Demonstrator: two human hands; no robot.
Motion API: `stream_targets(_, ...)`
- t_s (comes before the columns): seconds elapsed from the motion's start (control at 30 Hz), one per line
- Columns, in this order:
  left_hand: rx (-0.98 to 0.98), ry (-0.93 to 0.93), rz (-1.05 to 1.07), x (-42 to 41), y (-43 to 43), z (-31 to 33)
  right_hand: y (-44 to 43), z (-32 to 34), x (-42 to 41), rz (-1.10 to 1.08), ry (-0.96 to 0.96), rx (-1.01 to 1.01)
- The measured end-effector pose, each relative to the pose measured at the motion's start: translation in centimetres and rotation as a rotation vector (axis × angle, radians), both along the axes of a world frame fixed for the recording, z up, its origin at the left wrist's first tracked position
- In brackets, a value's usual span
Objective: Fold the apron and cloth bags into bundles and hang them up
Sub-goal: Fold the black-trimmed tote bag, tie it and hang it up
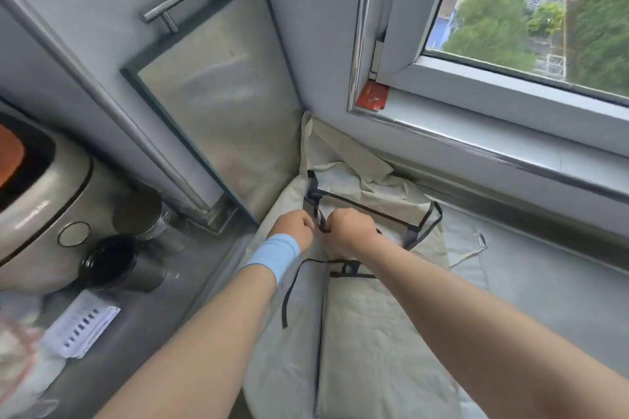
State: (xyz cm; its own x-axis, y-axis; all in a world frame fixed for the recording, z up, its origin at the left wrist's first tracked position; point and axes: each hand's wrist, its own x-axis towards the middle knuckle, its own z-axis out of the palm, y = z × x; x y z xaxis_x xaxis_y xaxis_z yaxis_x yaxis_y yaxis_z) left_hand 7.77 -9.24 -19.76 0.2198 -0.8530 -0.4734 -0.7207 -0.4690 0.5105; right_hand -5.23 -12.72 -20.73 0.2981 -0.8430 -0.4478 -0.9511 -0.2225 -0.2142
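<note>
A beige apron [371, 326] with black straps lies spread on the grey counter [544, 275] under the window. Its upper part is bunched into the corner. My left hand [294, 226], with a blue wristband, and my right hand [350, 230] meet at the middle of the cloth. Both pinch a black strap [320, 218] that runs up toward a black-edged panel. Another black strap [292, 286] trails loose down the cloth near my left forearm. No cloth bags can be told apart from the apron.
A framed frosted glass panel [218, 92] leans against the wall at the left of the corner. A rice cooker [37, 201], two dark cups [112, 262] and a paper sheet [81, 323] stand at the left. The window sill [476, 133] runs along the right.
</note>
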Motion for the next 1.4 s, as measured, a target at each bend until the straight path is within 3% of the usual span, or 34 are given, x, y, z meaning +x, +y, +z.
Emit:
stream_targets(0.1, 0.096, 0.090, 0.020, -0.6, 0.3, -0.6, -0.5, -0.1, -1.0, -0.110, -0.162, 0.101)
stream_targets(0.2, 0.208, 0.166, -0.126, -2.1, 1.2, -0.3, -0.9, 0.8, -2.4, -0.333, -0.385, 0.055)
stream_targets(0.33, 0.201, 0.117, -0.194, -3.1, 2.3, -0.4, -1.6, 2.3, -3.6, -0.467, -0.586, 0.032)
stream_targets(0.5, 0.255, 0.078, -0.219, -2.8, 3.0, -0.1, -2.9, 3.8, -5.0, -0.640, -0.628, -0.130)
stream_targets(0.63, 0.296, -0.068, -0.310, -2.9, 3.0, 0.9, -1.8, 3.5, -5.7, -0.547, -0.804, 0.071)
stream_targets(0.77, 0.214, -0.218, -0.255, -3.9, 2.7, 1.6, 0.5, 4.4, -8.4, -0.469, -0.671, -0.243)
stream_targets(0.87, -0.077, -0.291, -0.221, -5.6, 2.0, 1.6, 3.2, 4.1, -11.8, -0.698, -0.533, -0.409)
stream_targets(0.97, -0.090, -0.319, -0.321, -8.2, 2.0, 0.8, 6.2, 1.7, -15.0, -0.995, -0.326, -0.155)
stream_targets(1.07, 0.102, -0.297, -0.300, -10.1, 3.0, -0.4, 8.4, 0.1, -16.9, -1.087, -0.383, 0.122)
stream_targets(1.27, 0.276, -0.387, -0.455, -10.3, 4.3, 1.1, 9.4, 0.2, -19.4, -0.762, -0.208, 0.183)
stream_targets(1.4, 0.564, -0.392, -0.601, -10.4, 3.9, 3.7, 8.6, 3.0, -20.7, -0.535, 0.040, 0.571)
